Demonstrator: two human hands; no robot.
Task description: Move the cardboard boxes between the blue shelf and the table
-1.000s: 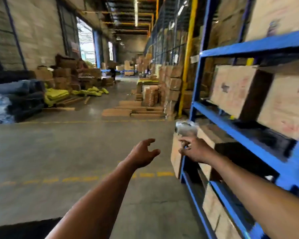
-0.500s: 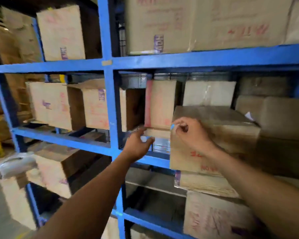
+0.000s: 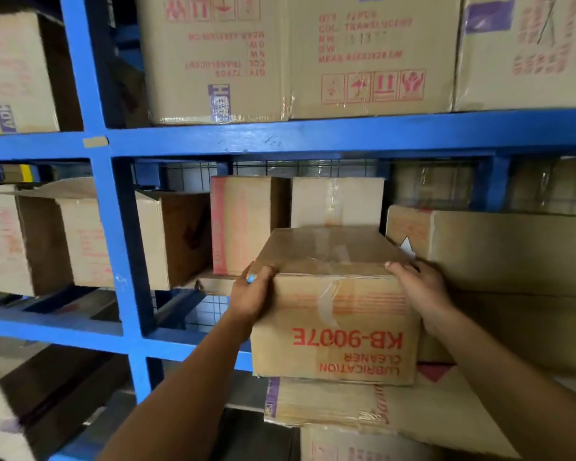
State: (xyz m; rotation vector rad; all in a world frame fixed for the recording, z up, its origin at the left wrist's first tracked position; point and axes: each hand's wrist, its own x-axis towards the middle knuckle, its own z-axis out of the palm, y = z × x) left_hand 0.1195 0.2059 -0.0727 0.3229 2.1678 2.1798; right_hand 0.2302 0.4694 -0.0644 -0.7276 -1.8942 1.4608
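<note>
while the cardboard box (image 3: 333, 314) is perched at the front edge of the blue shelf (image 3: 280, 136), atop a flatter carton (image 3: 330, 404), its upper front corners are gripped by the left hand (image 3: 251, 294) and right hand (image 3: 419, 287), set apart; it is best drawn out level so the carton is not dragged.

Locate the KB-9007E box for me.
Head view, centre-right: the KB-9007E box rests atop a crumpled carton in the blue shelf, left of a larger box, with left hand and right hand gripping its top corners.

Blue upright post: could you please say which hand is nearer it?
Left: left hand grips the box corner right of the post; right hand holds the farther corner.
</note>
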